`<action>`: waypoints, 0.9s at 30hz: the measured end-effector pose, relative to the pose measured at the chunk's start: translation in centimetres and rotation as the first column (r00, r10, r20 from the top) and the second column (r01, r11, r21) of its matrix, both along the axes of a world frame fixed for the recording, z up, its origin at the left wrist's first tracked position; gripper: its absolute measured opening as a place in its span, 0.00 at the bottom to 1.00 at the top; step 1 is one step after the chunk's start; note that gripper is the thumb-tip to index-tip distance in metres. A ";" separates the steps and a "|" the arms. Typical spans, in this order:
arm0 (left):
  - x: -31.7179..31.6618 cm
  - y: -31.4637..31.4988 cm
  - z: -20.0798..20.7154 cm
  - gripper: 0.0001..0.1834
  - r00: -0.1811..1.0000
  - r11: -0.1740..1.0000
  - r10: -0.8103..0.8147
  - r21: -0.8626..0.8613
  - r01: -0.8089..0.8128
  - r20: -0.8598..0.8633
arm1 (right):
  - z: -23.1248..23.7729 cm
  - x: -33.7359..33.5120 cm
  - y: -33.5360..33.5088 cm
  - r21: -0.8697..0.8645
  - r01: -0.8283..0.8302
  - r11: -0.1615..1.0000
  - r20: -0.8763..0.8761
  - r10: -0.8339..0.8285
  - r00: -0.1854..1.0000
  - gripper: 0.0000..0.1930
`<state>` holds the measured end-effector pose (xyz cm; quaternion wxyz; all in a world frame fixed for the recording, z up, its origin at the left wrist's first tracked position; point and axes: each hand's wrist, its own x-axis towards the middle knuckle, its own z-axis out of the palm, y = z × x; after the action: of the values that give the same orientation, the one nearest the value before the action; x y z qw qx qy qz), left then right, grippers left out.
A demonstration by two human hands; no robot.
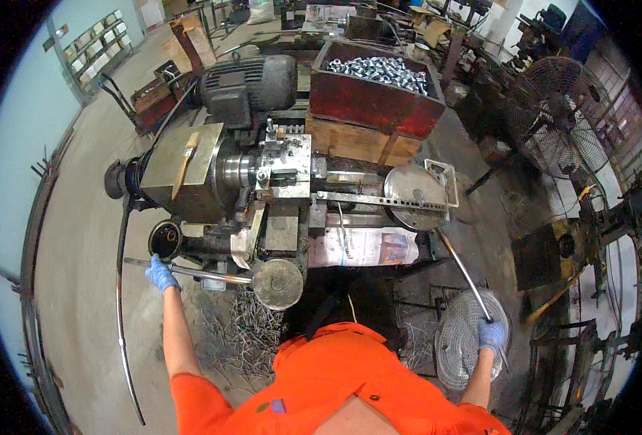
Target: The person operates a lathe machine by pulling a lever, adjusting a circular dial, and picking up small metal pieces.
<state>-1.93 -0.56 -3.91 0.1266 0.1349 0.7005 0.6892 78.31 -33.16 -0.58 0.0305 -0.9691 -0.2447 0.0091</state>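
Note:
My left hand [163, 276], in a blue glove, is closed around a metal lever rod [216, 275] that runs to a round, dirty metal disc [277, 284]. On the other side, my right hand [491, 335], also gloved, grips a long slanted lever rod [463, 267] that rises to the machine's right end. Between them is a lathe-like machine [286, 167] with a bright metal tool block. A perforated flat bar [364, 199] reaches across to a second round disc [415, 187]. A dark round cup [165, 239] sits just beyond my left hand.
A red crate [372, 98] of shiny metal parts stands behind the machine, beside a motor [263, 81]. A brush [185, 163] lies on the metal housing. Thin metal scraps [245, 330] cover the floor below. A perforated round plate [455, 344] and a fan [564, 109] are at right.

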 end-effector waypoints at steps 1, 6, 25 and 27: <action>-0.7 -0.4 -0.4 0.13 1.000 0.999 -0.012 -0.037 0.011 -0.008 | 1.8 -2.9 3.1 0.018 -0.044 0.999 -0.007 0.044 0.999 0.22; 0.4 -0.4 1.5 0.12 0.999 0.988 -0.044 -0.149 0.045 0.010 | 3.6 -5.6 11.6 -0.176 -0.222 0.959 0.176 0.253 0.951 0.20; -1.8 -2.9 -1.6 0.19 0.960 0.956 -0.235 -0.141 0.256 0.149 | 8.0 -3.9 26.6 0.782 -0.380 0.494 -0.046 0.654 0.755 0.10; 0.1 -2.8 -0.9 0.19 0.966 0.975 -0.206 -0.054 0.217 0.153 | 8.2 -10.1 24.3 0.748 -0.359 0.558 -0.282 0.757 0.589 0.12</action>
<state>-1.79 -3.34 -4.83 0.2551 0.1535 0.6949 0.6546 68.17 -8.86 7.67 0.4143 -0.7080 -0.5229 0.2315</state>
